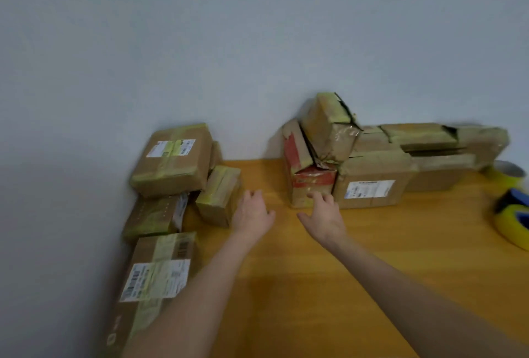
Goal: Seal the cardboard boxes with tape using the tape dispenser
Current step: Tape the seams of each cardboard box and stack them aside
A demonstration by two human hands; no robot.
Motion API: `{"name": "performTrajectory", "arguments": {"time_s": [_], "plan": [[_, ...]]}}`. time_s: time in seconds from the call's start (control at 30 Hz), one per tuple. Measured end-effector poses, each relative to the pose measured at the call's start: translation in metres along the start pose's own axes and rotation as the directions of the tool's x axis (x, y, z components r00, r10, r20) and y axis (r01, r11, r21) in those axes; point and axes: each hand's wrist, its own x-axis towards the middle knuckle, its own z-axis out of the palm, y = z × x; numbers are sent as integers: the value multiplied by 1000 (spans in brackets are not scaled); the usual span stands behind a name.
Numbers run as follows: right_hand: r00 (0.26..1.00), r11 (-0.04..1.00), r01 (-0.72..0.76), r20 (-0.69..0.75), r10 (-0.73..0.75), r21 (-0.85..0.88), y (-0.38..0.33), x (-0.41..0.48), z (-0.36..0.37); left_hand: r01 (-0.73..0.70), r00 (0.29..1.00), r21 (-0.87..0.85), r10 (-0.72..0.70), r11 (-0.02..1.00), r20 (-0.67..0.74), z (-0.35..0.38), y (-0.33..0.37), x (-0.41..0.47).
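Both arms reach forward over the wooden table (pixel 372 257). My left hand (pixel 252 214) hovers with relaxed fingers beside a small taped box (pixel 219 196) of the left pile. My right hand (pixel 325 218) is spread, its fingertips at the front of a red-and-brown box (pixel 312 183). Neither hand holds anything. A blue tape dispenser with a yellow tape roll (pixel 513 217) lies at the right edge, far from both hands. The view is blurred.
Several taped cardboard boxes are piled at the left against the wall, the nearest a long labelled box (pixel 154 280). More boxes are stacked along the back wall, including a labelled one (pixel 372 186). A second roll of tape (pixel 509 175) lies at the far right.
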Motion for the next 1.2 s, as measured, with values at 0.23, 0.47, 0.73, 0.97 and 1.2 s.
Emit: {"name": "performTrajectory", "arguments": {"time_s": [0.23, 0.47, 0.73, 0.97, 1.2], "plan": [[983, 975, -27, -172, 66, 219, 71, 52, -87, -141, 982, -219, 107, 966, -159, 19, 130, 33], [1000, 764, 17, 6, -27, 645, 93, 139, -161, -89, 963, -475, -47, 876, -266, 16, 223, 93], [949, 411, -205, 282, -138, 888, 114, 183, -205, -28, 968, -755, -171, 655, -184, 20, 301, 89], [980, 395, -141, 185, -77, 908, 150, 180, -234, -250, 953, -751, 17, 610, -304, 40, 342, 60], [986, 646, 19, 94, -140, 763, 255, 124, -288, -305, 817, -718, -215, 626, -535, 46, 332, 57]]}}
